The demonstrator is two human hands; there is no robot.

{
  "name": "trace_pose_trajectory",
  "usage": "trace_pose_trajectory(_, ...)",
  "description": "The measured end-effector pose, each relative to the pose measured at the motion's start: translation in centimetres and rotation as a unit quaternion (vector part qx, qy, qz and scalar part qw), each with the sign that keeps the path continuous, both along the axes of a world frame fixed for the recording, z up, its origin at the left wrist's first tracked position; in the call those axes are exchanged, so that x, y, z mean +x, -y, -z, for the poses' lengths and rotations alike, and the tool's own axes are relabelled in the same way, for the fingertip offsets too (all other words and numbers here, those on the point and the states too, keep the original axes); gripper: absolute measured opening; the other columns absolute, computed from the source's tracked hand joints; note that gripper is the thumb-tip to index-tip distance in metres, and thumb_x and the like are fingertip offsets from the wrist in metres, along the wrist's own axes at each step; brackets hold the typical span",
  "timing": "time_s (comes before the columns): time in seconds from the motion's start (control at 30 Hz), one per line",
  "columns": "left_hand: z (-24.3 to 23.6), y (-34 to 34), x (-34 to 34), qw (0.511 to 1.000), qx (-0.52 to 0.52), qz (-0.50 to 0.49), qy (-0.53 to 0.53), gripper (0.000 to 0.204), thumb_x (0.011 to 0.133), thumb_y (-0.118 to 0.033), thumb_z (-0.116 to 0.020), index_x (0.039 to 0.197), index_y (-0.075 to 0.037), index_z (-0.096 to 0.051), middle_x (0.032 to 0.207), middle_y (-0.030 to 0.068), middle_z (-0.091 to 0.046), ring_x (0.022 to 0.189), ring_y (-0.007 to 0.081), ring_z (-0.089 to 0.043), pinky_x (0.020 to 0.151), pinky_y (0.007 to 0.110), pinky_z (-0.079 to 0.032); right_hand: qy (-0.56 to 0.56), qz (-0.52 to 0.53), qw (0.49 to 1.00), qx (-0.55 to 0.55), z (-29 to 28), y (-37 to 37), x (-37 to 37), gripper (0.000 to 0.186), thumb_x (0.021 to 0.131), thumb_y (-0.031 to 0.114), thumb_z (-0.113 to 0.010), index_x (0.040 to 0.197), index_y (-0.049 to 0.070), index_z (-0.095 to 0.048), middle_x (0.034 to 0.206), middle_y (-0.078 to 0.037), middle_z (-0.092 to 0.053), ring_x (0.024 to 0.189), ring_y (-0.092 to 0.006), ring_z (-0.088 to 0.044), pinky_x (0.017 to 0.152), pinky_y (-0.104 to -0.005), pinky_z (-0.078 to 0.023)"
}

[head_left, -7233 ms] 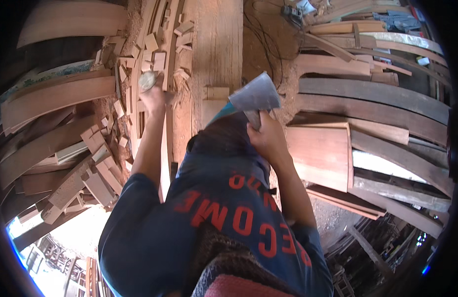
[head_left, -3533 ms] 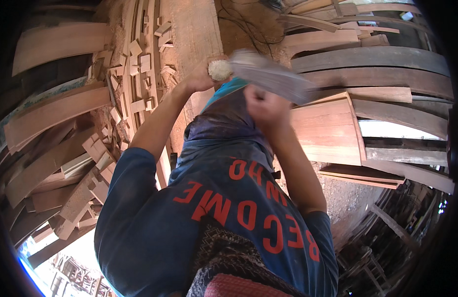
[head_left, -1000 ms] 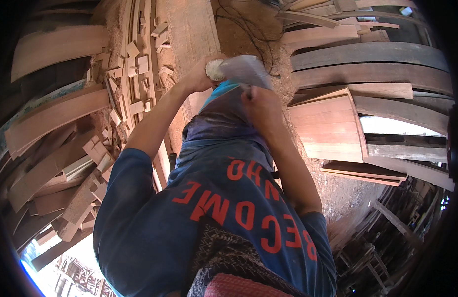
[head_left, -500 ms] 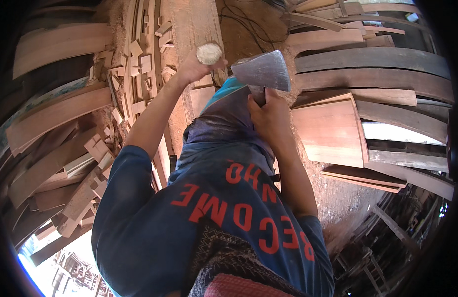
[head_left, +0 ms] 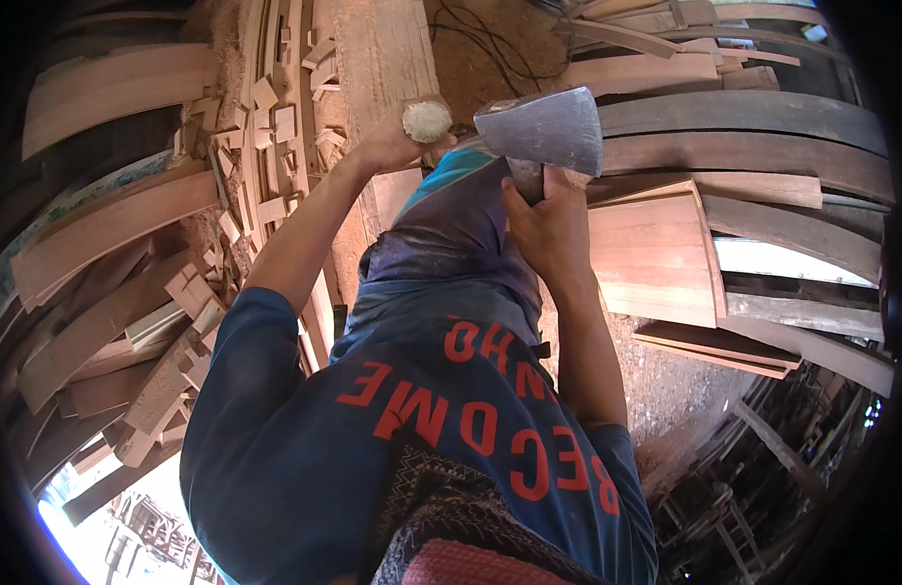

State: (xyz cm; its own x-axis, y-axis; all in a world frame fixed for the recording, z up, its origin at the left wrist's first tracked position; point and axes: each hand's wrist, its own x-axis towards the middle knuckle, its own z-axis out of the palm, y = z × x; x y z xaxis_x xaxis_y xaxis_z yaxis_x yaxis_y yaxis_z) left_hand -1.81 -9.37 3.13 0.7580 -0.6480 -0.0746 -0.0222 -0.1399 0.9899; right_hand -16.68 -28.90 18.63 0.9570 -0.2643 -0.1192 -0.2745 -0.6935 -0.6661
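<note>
My left hand (head_left: 392, 144) is closed around an upright piece of wood (head_left: 427, 122), whose pale, rough round end faces up at me. The lower part of that piece is hidden behind the hand and my leg. In my right hand (head_left: 553, 219) is the short handle of an axe (head_left: 544, 127), gripped just below its head. The broad grey metal head lies above the fist, with its wide edge to the right. A gap separates the axe head from the wood.
A long plank (head_left: 388, 58) runs away ahead of me, with small wood offcuts (head_left: 275, 122) scattered at its left. Curved boards (head_left: 734, 117) are stacked on the right, beside a wide reddish panel (head_left: 651, 258). More boards (head_left: 119, 224) lean at the left. A dark cable (head_left: 485, 44) lies ahead.
The axe and my right hand have moved to the right and slightly up. My left hand and the wood piece have shifted a little to the right and down.
</note>
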Motion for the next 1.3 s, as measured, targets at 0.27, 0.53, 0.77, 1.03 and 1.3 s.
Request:
trace_pose_trajectory(0.27,0.3,-0.1,0.7,1.0,0.023,0.007,-0.018,0.042,0.085,-0.027,-0.089,0.113,-0.006,-0.066,0.101,0.0033,-0.071,0.095,0.0147,-0.065,0.087,0.033,-0.054,0.036,-0.033,0.998,-0.032,-0.4,0.2,0.2,0.032,0.091,0.023,-0.074,0.091,-0.007,-0.064,0.084,-0.028,-0.068,0.079,-0.0437,-0.068,0.071,-0.0477,-0.052)
trace_pose_trajectory(0.53,-1.8,0.3,-1.5,1.0,0.005,0.01,0.0,0.048,0.081,-0.014,-0.089,0.123,-0.007,-0.067,0.109,0.0047,-0.073,0.101,0.0159,-0.067,0.093,0.035,-0.054,0.021,-0.116,0.982,-0.147,4.9,-0.2,1.4,0.019,0.091,0.019,-0.068,0.095,0.001,-0.066,0.087,-0.023,-0.069,0.086,-0.0438,-0.068,0.077,-0.0544,-0.054)
trace_pose_trajectory(0.77,1.0,0.0,-2.7,0.997,-0.066,0.024,-0.021,0.038,0.078,-0.003,-0.084,0.112,-0.005,-0.068,0.108,0.0056,-0.072,0.102,0.0167,-0.068,0.094,0.035,-0.055,-0.02,-0.11,0.989,-0.096,3.9,-1.9,0.2,0.019,0.092,0.017,-0.065,0.105,0.002,-0.064,0.088,-0.02,-0.071,0.083,-0.0443,-0.07,0.077,-0.0562,-0.054)
trace_pose_trajectory(1.03,2.6,-0.6,1.2,0.91,-0.137,-0.369,-0.13,0.022,0.082,0.0,-0.082,0.096,-0.007,-0.067,0.096,0.0018,-0.066,0.089,0.0129,-0.064,0.084,0.029,-0.053,-0.102,-0.09,0.99,-0.036,6.8,1.3,-0.2,0.028,0.092,0.02,-0.07,0.11,0.0,-0.062,0.088,-0.022,-0.072,0.079,-0.0366,-0.072,0.07,-0.0464,-0.057)
trace_pose_trajectory(1.3,-10.2,9.4,-6.6,0.946,-0.13,-0.08,0.287,0.039,0.071,-0.023,-0.092,0.1,-0.012,-0.069,0.127,0.0093,-0.061,0.126,0.036,-0.054,0.107,0.05,-0.043,-0.112,0.033,0.706,0.699,5.9,8.5,3.2,0.046,0.092,0.016,-0.074,0.132,0.002,-0.054,0.114,-0.011,-0.068,0.106,-0.0192,-0.069,0.084,-0.0312,-0.059)
